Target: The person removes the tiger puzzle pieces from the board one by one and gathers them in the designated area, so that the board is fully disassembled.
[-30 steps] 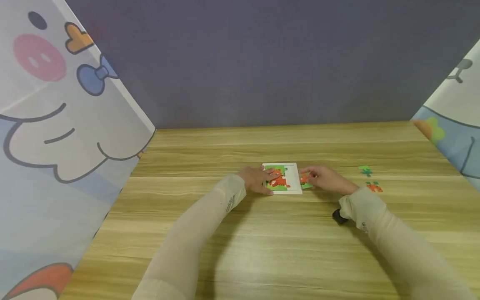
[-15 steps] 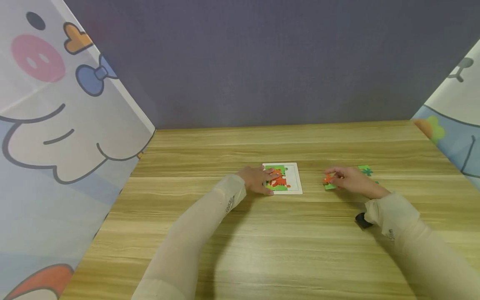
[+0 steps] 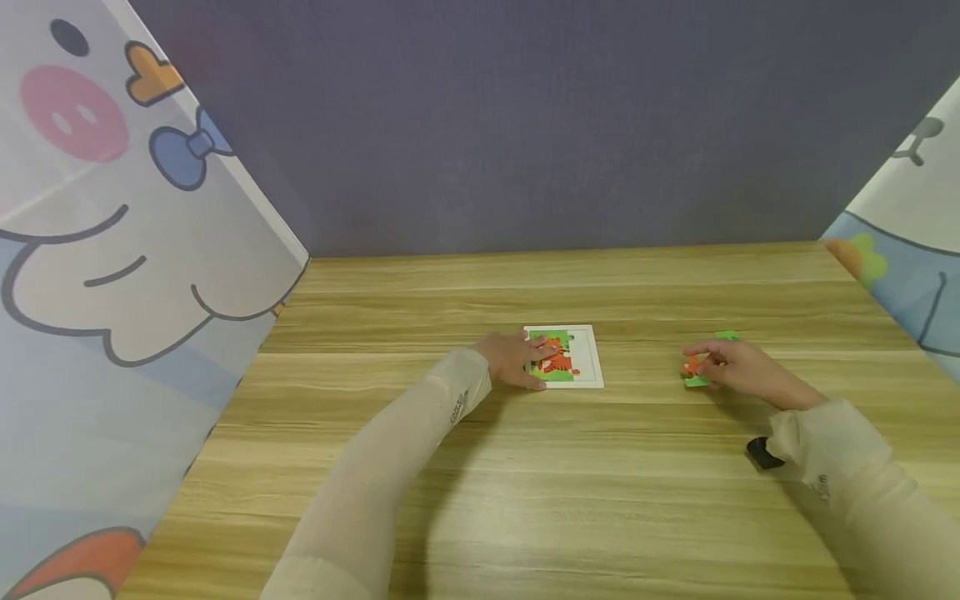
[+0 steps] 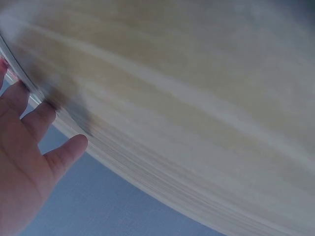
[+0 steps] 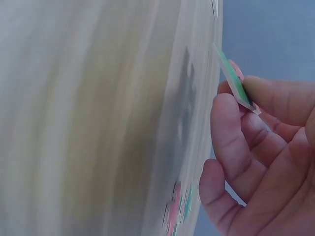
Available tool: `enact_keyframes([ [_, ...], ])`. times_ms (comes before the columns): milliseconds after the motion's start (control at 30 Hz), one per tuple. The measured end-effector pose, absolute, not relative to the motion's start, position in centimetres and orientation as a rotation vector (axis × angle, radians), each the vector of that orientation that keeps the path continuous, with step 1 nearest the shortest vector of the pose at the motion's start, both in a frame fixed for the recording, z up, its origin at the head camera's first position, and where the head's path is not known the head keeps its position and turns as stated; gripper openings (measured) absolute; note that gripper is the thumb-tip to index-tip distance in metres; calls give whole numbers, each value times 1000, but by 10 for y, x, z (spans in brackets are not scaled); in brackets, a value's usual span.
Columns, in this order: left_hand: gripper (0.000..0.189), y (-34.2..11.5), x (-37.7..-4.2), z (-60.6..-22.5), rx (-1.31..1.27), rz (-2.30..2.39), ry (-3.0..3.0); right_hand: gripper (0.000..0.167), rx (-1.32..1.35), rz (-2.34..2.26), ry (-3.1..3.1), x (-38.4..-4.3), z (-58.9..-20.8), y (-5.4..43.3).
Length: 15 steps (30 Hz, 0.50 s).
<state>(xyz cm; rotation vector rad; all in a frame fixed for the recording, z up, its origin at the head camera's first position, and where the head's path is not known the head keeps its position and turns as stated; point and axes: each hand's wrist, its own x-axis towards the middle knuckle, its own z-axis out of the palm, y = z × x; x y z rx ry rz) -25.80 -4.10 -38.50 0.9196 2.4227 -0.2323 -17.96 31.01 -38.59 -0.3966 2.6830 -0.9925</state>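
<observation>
A white-framed jigsaw puzzle tray [image 3: 597,357] lies on the table, its left part filled with joined green and orange tiger-picture pieces [image 3: 557,362]. Its right part shows bare white. My left hand [image 3: 510,361] rests spread over the tray's left side, covering some of the picture. To the right of the tray, my right hand [image 3: 738,372] pinches an orange and green puzzle piece [image 3: 693,369] between thumb and fingers. The right wrist view shows this thin piece [image 5: 235,82] tilted on edge. Behind the right hand, a green loose piece [image 3: 727,335] shows partly.
The wood-grain table [image 3: 480,467] reaches back to a grey panel [image 3: 562,125]. Cartoon-printed panels [image 3: 142,317] stand at the left and right. Low in the right wrist view, loose pieces [image 5: 173,211] lie on the table. A black device [image 3: 763,452] sits at the right cuff.
My right hand has moved right, away from the tray's right edge, carrying the pinched puzzle piece, and now overlaps the loose pieces. My left hand has stayed on the tray.
</observation>
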Motion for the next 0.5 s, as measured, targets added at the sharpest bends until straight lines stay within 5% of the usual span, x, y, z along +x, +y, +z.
enact_keyframes([
  [500,75,-42,-258,-383,896,-240,2417,37,-367,-967,2707,-159,-396,344],
])
